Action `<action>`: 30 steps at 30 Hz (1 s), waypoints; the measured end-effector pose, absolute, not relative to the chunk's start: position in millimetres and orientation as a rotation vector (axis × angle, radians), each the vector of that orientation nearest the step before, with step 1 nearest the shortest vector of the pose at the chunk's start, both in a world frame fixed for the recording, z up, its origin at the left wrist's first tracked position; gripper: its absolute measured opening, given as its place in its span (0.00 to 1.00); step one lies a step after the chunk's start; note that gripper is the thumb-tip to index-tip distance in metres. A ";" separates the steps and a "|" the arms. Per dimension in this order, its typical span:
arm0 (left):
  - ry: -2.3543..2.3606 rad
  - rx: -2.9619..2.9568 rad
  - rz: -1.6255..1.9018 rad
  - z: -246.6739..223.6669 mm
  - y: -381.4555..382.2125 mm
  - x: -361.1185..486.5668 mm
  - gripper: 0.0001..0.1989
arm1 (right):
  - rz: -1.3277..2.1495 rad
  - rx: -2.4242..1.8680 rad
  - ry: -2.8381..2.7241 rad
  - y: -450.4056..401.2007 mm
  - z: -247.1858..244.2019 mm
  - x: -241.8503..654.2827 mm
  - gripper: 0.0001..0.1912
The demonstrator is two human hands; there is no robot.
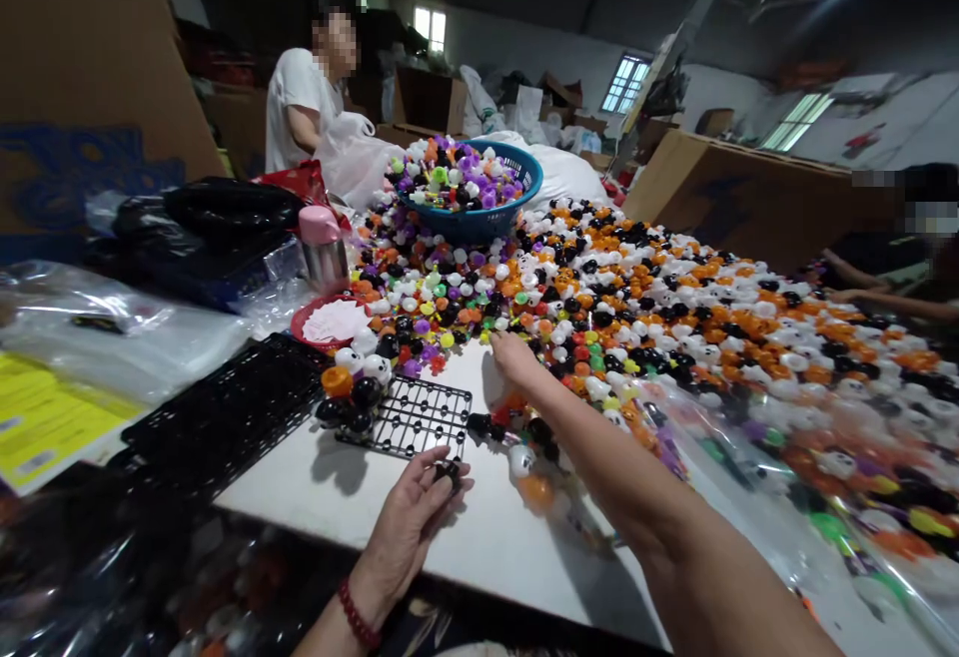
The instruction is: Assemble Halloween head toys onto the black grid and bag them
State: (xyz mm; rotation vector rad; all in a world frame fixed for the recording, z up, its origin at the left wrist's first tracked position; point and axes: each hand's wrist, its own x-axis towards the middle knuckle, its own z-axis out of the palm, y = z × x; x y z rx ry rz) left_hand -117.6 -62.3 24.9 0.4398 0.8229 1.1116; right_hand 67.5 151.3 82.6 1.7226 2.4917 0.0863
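Note:
My left hand (409, 507) is closed around a small black plastic piece (448, 472), low over the white tabletop (360, 512). Just beyond it lies a black grid rack (427, 415). Round white, orange and black toy heads (352, 387) cluster at the rack's left end. My right hand (513, 357) reaches forward to the near edge of a heap of small coloured toy heads (554, 288). Its fingertips are together by green and yellow pieces; what they hold, if anything, is too small to make out. Loose toy heads (535, 482) lie under my right forearm.
A blue basket (528, 183) of toy heads stands on the heap. To the left are a red bowl of white paper slips (337, 323), a pink-lidded flask (322, 243) and stacked black racks (225, 412). A person (304, 103) stands behind; another (891, 258) works at right.

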 end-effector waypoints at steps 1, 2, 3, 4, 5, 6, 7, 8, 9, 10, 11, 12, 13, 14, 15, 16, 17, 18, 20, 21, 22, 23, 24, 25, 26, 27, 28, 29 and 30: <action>0.815 0.446 1.116 24.7 -62.7 -117.8 0.23 | 0.083 1.734 2.485 161.5 79.0 67.2 0.20; 0.808 0.449 1.120 24.8 -63.2 -118.0 0.21 | 0.079 1.743 2.481 169.8 75.3 66.6 0.22; 0.804 0.450 1.124 25.0 -63.6 -118.1 0.19 | 0.078 1.750 2.478 176.2 71.9 65.7 0.23; 0.797 0.450 1.127 25.3 -63.9 -118.2 0.19 | 0.078 1.758 2.476 180.9 68.9 64.6 0.24; 0.792 0.450 1.130 25.6 -64.0 -118.2 0.20 | 0.081 1.765 2.475 184.1 66.5 63.5 0.24; 0.785 0.448 1.131 25.9 -64.0 -118.3 0.21 | 0.086 1.773 2.474 186.0 64.9 62.5 0.23; 0.777 0.446 1.131 26.2 -63.9 -118.3 0.23 | 0.091 1.776 2.476 186.8 63.9 61.8 0.22; 0.771 0.445 1.131 26.4 -63.6 -118.3 0.24 | 0.093 1.772 2.481 186.7 63.6 61.5 0.20; 0.770 0.446 1.130 26.6 -63.3 -118.3 0.25 | 0.092 1.764 2.491 185.8 63.8 61.5 0.19; 0.770 0.450 1.133 26.9 -62.9 -118.3 0.24 | 0.089 1.752 2.505 184.2 64.4 61.9 0.17; 0.768 0.456 1.145 27.1 -62.5 -118.3 0.23 | 0.080 1.738 2.523 182.0 65.1 62.5 0.16; 0.761 0.462 1.162 27.2 -62.0 -118.3 0.22 | 0.065 1.723 2.543 179.2 65.8 63.2 0.16; 0.748 0.465 1.179 27.3 -61.5 -118.3 0.20 | 0.042 1.708 2.564 175.8 66.5 63.8 0.16; 0.727 0.462 1.192 27.2 -61.0 -118.3 0.19 | 0.014 1.695 2.584 171.9 67.3 63.9 0.16; 0.700 0.452 1.201 27.0 -60.6 -118.3 0.17 | -0.017 1.687 2.604 167.2 68.3 63.4 0.16; 0.674 0.436 1.204 26.7 -60.1 -118.3 0.17 | -0.044 1.684 2.624 161.6 70.0 62.3 0.17; 0.651 0.417 1.201 26.3 -59.8 -118.4 0.17 | -0.059 1.687 2.640 154.7 72.4 60.4 0.17; 0.635 0.397 1.195 25.9 -59.7 -118.6 0.17 | -0.077 1.694 2.667 146.0 76.0 58.0 0.18; 0.616 0.363 1.181 25.1 -59.7 -119.0 0.16 | -0.180 1.712 2.763 122.6 86.1 52.4 0.19; 0.611 0.350 1.172 24.9 -59.8 -119.1 0.16 | -0.302 1.713 2.834 107.7 92.2 49.9 0.19; 0.605 0.340 1.166 24.7 -59.9 -119.1 0.15 | -0.478 1.709 2.899 91.0 98.2 48.1 0.19; 0.597 0.333 1.171 24.6 -60.0 -119.0 0.14 | -0.688 1.691 2.936 73.2 103.7 47.1 0.19; 0.590 0.327 1.185 24.6 -60.0 -118.6 0.13 | -0.904 1.659 2.945 55.1 108.2 47.0 0.19; 0.583 0.322 1.202 24.7 -59.9 -118.2 0.12 | -1.100 1.622 2.935 37.6 111.5 47.8 0.19; 0.577 0.319 1.219 25.0 -59.8 -117.6 0.12 | -1.240 1.580 2.927 21.6 113.4 49.2 0.18; 0.572 0.320 1.234 25.4 -59.7 -117.0 0.11 | -1.314 1.553 2.935 7.8 114.1 51.2 0.17; 0.568 0.324 1.242 25.9 -59.7 -116.3 0.11 | -1.348 1.540 2.947 -3.4 113.6 53.3 0.17; 0.565 0.334 1.243 26.4 -59.8 -115.8 0.11 | -1.350 1.539 2.964 -12.0 112.4 55.5 0.16; 0.565 0.346 1.241 27.0 -60.0 -115.3 0.12 | -1.339 1.546 2.977 -18.0 110.7 57.6 0.15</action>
